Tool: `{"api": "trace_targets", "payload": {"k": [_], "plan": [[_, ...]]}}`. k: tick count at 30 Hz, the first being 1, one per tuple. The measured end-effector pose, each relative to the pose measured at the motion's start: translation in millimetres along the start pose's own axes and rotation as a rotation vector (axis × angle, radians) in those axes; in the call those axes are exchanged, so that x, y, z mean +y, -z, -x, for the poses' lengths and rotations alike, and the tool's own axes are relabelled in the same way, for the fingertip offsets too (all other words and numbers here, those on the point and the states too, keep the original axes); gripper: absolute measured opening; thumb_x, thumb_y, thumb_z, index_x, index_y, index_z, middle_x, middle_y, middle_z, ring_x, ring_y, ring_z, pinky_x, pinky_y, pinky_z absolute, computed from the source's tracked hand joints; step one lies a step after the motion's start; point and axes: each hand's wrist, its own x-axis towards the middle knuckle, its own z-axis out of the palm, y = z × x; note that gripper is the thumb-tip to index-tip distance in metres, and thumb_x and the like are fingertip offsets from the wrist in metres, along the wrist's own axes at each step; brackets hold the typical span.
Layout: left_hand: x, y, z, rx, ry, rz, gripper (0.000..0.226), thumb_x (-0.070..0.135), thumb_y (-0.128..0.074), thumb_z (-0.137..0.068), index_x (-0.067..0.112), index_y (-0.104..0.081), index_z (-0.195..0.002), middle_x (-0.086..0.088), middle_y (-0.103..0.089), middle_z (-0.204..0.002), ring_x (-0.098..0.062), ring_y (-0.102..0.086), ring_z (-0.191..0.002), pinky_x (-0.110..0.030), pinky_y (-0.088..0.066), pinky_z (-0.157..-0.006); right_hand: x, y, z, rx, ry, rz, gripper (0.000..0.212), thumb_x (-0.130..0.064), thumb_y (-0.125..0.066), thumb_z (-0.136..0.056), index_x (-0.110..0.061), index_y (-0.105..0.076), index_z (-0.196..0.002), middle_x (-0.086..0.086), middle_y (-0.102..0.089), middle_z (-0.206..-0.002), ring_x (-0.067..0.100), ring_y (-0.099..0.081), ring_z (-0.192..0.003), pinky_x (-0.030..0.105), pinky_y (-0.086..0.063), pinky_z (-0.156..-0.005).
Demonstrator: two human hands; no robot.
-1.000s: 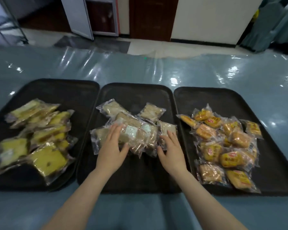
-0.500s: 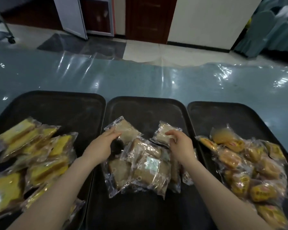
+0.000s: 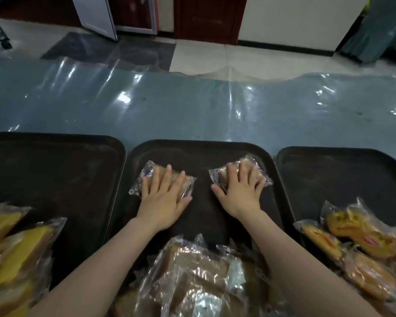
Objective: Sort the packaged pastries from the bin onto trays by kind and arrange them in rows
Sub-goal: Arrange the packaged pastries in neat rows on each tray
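Both hands have moved forward to the far end of the middle tray (image 3: 215, 147), each bringing one brown pastry out of the pile. Half a second ago they were only taking these packets from the heap; now the packets lie flat on the tray.

The left hand (image 3: 164, 197) presses with straight, spread fingers on the left packet (image 3: 146, 177). The right hand (image 3: 241, 191) does the same on the right packet (image 3: 220, 177). Neither grip is clenched: both are released and flat, only holding the packets down. The two packets lie side by side with a gap of bare tray between them.

This looks like the start of the first row for this kind. The remaining brown pastries (image 3: 192, 277) are in a loose heap at the near end of the same tray, between the forearms.

The yellow pastries (image 3: 12, 255) on the left tray (image 3: 55, 143) and the orange pastries (image 3: 364, 243) on the right tray (image 3: 341, 154) are sorted by kind but, I judge, not yet put in rows. All three trays stand on the blue worktop (image 3: 192, 106), which is covered with a clear sheet.
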Motion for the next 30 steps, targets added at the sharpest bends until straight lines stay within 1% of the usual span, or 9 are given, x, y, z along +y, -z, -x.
{"api": "trace_targets", "payload": {"k": [5,8,11,13,16,19,25,28,30], "plan": [[24,10,-46,0.005,0.216,0.215,0.073,0.065,-0.015,-0.089,0.031,0.014,-0.147,-0.008,0.023,-0.155,-0.029,0.031,-0.136,-0.047,0.027,-0.097,-24,7,-26,0.031,-0.092,-0.293,0.071,-0.057,-0.029,-0.096,-0.025,-0.002,-0.153,0.013,0.018,-0.159,0.036,0.028,-0.141,0.060,0.017,-0.109],[28,23,-52,0.195,0.203,0.525,0.065,0.047,-0.027,-0.096,0.024,0.002,-0.150,-0.006,0.015,-0.157,-0.019,0.025,-0.139,-0.043,0.020,-0.106,-15,14,-25,0.281,0.053,-0.301,0.059,-0.037,-0.045,-0.094,-0.032,-0.022,-0.148,0.008,0.006,-0.161,0.030,0.018,-0.145,0.055,0.008,-0.112],[16,22,-32,0.326,0.006,0.380,0.063,0.034,-0.039,-0.097,0.022,-0.008,-0.150,0.001,0.004,-0.158,-0.009,0.018,-0.139,-0.038,0.007,-0.115,8,10,-19,0.244,0.237,-0.039,0.055,-0.041,-0.045,-0.094,-0.043,-0.025,-0.145,0.004,0.003,-0.162,0.029,0.016,-0.146,0.053,0.007,-0.114],[8,13,-13,0.262,-0.087,0.199,0.063,0.042,-0.035,-0.095,0.030,-0.004,-0.149,0.002,0.002,-0.157,-0.012,0.015,-0.141,-0.039,0.003,-0.115,18,2,-19,0.137,0.241,0.043,0.054,-0.051,-0.031,-0.097,-0.048,-0.014,-0.148,0.002,0.005,-0.162,0.029,0.017,-0.146,0.054,0.009,-0.115],[1,-3,0,0.088,-0.047,-0.077,0.064,0.063,-0.013,-0.086,0.049,0.024,-0.136,0.005,0.027,-0.150,-0.025,0.034,-0.133,-0.044,0.017,-0.109,19,-6,-25,0.121,0.203,0.056,0.060,-0.063,-0.019,-0.093,-0.049,0.000,-0.148,0.003,0.010,-0.161,0.032,0.021,-0.144,0.055,0.014,-0.112],[-7,-7,-13,0.046,-0.073,-0.104,0.064,0.068,-0.008,-0.082,0.054,0.032,-0.130,0.007,0.037,-0.146,-0.028,0.042,-0.129,-0.045,0.024,-0.105,14,-11,-32,0.092,0.168,0.111,0.079,-0.079,-0.014,-0.079,-0.047,0.013,-0.147,0.007,0.020,-0.159,0.037,0.026,-0.141,0.057,0.019,-0.107],[-13,-4,-28,0.079,-0.163,-0.064,0.064,0.062,-0.017,-0.087,0.049,0.019,-0.138,0.009,0.030,-0.150,-0.021,0.037,-0.133,-0.042,0.018,-0.110,6,-13,-40,0.097,0.159,0.095,0.085,-0.081,-0.014,-0.079,-0.041,0.018,-0.147,0.008,0.029,-0.156,0.036,0.035,-0.137,0.059,0.021,-0.106],[-10,9,-16,0.100,-0.146,0.195,0.067,0.046,-0.038,-0.094,0.038,0.005,-0.146,0.011,0.020,-0.152,-0.010,0.030,-0.136,-0.034,0.012,-0.113,9,-8,-32,0.163,0.240,0.017,0.083,-0.077,-0.017,-0.082,-0.039,0.015,-0.148,0.001,0.032,-0.154,0.029,0.038,-0.137,0.055,0.024,-0.106],[-6,19,-1,0.061,-0.099,0.401,0.060,0.037,-0.045,-0.095,0.036,-0.014,-0.147,0.015,0.002,-0.152,-0.003,0.011,-0.141,-0.023,0.000,-0.113,12,-3,-24,0.171,0.271,-0.031,0.078,-0.069,-0.026,-0.087,-0.037,0.004,-0.151,-0.003,0.029,-0.155,0.025,0.036,-0.139,0.052,0.024,-0.107]]}}
